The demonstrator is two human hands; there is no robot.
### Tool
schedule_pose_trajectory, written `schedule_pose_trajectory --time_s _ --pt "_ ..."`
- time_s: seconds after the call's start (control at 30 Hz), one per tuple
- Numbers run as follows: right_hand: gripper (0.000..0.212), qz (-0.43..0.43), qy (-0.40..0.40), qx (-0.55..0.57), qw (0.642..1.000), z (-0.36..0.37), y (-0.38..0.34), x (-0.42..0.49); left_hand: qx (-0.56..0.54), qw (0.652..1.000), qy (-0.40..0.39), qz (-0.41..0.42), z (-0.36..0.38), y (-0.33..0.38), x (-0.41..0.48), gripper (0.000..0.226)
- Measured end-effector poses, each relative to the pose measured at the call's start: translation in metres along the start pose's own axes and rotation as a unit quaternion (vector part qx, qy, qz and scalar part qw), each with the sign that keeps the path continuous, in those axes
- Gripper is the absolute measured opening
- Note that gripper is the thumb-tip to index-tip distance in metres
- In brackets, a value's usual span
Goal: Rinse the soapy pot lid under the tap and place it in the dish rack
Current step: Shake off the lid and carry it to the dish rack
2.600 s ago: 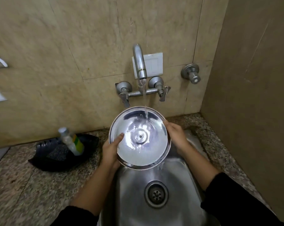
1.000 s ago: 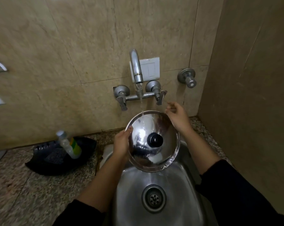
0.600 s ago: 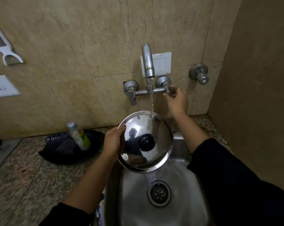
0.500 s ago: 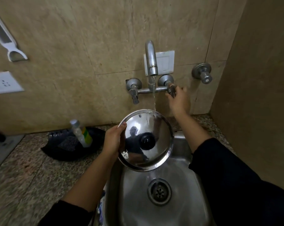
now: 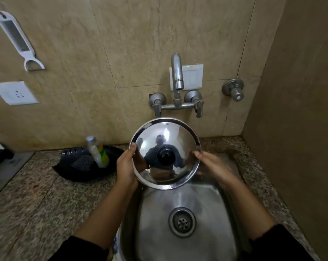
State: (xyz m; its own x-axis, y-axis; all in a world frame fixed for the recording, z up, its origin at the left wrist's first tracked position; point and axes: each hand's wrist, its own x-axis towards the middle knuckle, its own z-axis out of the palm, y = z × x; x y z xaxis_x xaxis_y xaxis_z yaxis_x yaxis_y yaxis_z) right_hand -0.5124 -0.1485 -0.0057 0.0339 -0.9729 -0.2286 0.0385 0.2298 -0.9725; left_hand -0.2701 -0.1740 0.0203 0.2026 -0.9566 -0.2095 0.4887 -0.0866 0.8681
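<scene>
A shiny steel pot lid (image 5: pixel 170 136) with a black knob (image 5: pixel 166 157) is held tilted over the steel sink (image 5: pixel 159 213), its top side facing me. My left hand (image 5: pixel 124 166) grips the lid's left rim and my right hand (image 5: pixel 210 165) grips its right rim. The curved tap (image 5: pixel 177 72) stands above the lid on the wall, and no water runs from it. No dish rack shows in this view.
A black tray (image 5: pixel 78 170) holding a scrubber and a dish-soap bottle (image 5: pixel 97 151) sits on the speckled granite counter (image 5: pixel 37 200) left of the sink. A side wall (image 5: pixel 300 119) closes in on the right. A white peeler (image 5: pixel 18 40) and a socket (image 5: pixel 14 93) are on the back wall.
My right hand left the tap's right handle and came back to the lid's right rim. The water stream has stopped. The lid stays knob side up, lifted slightly.
</scene>
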Motion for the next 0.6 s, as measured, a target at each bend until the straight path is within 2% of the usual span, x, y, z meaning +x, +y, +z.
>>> schedule_pose_trajectory --time_s 0.07,0.17,0.23,0.3,0.4,0.53,0.6 --pt "0.01 -0.041 -0.002 0.03 0.999 0.001 0.007 -0.009 -0.054 0.998 -0.003 -0.033 0.0 -0.007 -0.008 0.022" --pt "0.024 -0.103 0.025 0.051 0.993 0.006 -0.001 -0.019 -0.086 0.993 -0.014 -0.074 -0.001 -0.018 -0.019 0.025" --pt "0.029 -0.134 0.032 0.035 0.99 0.01 -0.009 -0.026 -0.038 0.995 0.0 -0.088 -0.002 -0.023 -0.025 0.026" --pt "0.03 -0.17 0.048 0.011 0.984 0.014 -0.016 -0.034 0.056 0.994 0.008 -0.094 -0.006 -0.029 -0.029 0.024" --pt "0.023 -0.231 0.073 -0.081 0.967 0.02 -0.027 -0.047 0.17 0.982 -0.021 -0.08 -0.009 -0.032 -0.032 0.016" --pt "0.018 -0.304 0.094 -0.281 0.905 0.028 -0.033 -0.052 0.243 0.966 -0.042 -0.078 -0.016 -0.027 -0.036 0.017" --pt "0.017 -0.316 0.112 -0.32 0.886 0.033 -0.034 -0.053 0.263 0.961 -0.045 -0.072 -0.022 -0.025 -0.035 0.013"
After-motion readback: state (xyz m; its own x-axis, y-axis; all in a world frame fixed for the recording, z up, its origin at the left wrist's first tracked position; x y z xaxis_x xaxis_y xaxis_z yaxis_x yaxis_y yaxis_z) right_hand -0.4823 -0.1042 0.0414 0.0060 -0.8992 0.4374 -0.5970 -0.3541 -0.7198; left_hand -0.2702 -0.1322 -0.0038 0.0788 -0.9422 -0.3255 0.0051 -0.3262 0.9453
